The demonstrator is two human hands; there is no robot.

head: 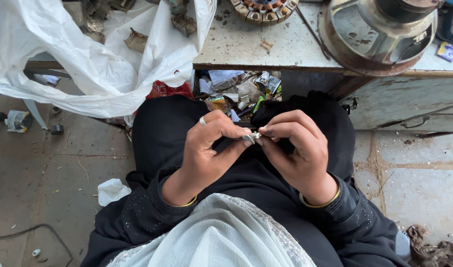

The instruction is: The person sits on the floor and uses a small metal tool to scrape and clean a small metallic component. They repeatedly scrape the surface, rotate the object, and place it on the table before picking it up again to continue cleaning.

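Small metal part point(252, 137): silvery, pinched between both hands above the lap, over black clothing, just below the table point(246, 52) edge.

Left hand point(206, 148): fingers point(225, 127) curled closed, thumb and forefinger tips pressed on the left end of the part. Ring on one finger; thin gold bangle at the wrist.

Right hand point(298, 151): fingers point(281, 129) likewise closed, tips clamped on the right end of the part. Bangle at the wrist. Fingertips of both hands nearly touching across the part.

Exact type of part: too small and too covered to tell. Whether being twisted, bent, joined or pulled apart: cannot tell.

Progress, judged from present layout:
- Part picked up and held in a two-handed pinch; handling under way.
- No second loose piece visible in either hand or on the lap; no finished pieces visible set aside.
- Likely mid-step, end point not determinable.

Surroundings:
- Motor stator with copper windings point(262, 10) on the table, at the far edge, well apart from the hands.
- Large round metal housing point(379, 37) on the table, to the right.
- White plastic bag point(88, 59) draped over the table's left side, metal scraps lying on it.
- Mixed clutter of wrappers and small items point(236, 94) under the table, just beyond the knees.
- Crumpled white scrap point(112, 191) on the stone floor point(48, 168), left of the lap.
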